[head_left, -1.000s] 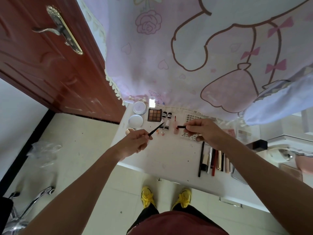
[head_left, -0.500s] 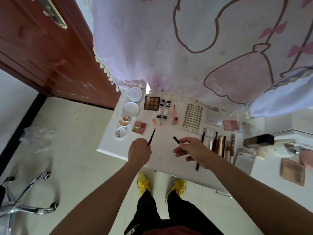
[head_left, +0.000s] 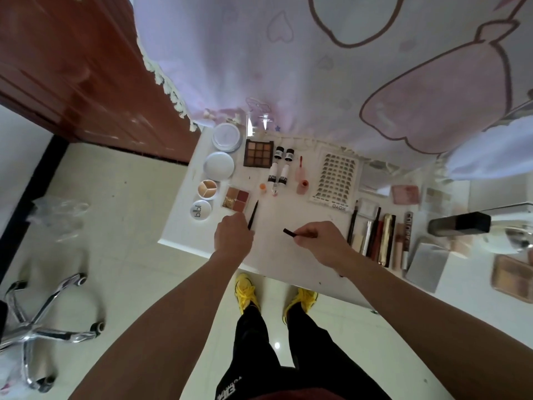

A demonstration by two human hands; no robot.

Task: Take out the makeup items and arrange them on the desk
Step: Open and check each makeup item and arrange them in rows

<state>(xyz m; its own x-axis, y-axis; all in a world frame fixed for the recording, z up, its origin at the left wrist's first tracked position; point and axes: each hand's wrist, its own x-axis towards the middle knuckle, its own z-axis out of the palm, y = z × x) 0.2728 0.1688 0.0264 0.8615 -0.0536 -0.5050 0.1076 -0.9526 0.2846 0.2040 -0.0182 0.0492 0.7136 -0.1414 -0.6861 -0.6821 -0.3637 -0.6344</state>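
Note:
Over the white desk [head_left: 268,249], my left hand [head_left: 233,237] grips a thin black liner pen [head_left: 253,214] whose tip points away from me. My right hand [head_left: 320,243] pinches its short black cap [head_left: 291,232], a hand's width to the right of the pen. Behind the hands lie makeup items in rows: a brown eyeshadow palette [head_left: 258,153], a small four-colour palette [head_left: 237,198], two round white compacts [head_left: 219,166], two white tubes [head_left: 278,172], a pink bottle [head_left: 302,186] and a lash tray [head_left: 336,177].
A row of pencils and lipstick tubes [head_left: 380,241] lies right of my right hand. Further right stand a black-topped bottle [head_left: 458,225] and flat palettes [head_left: 405,194]. A pink curtain [head_left: 317,62] hangs behind the desk, a red door [head_left: 72,62] at left, a chair base [head_left: 43,321] on the floor.
Both hands have drawn back toward the desk's near edge, still apart with pen and cap. The view tilted down, showing more items at the desk's left.

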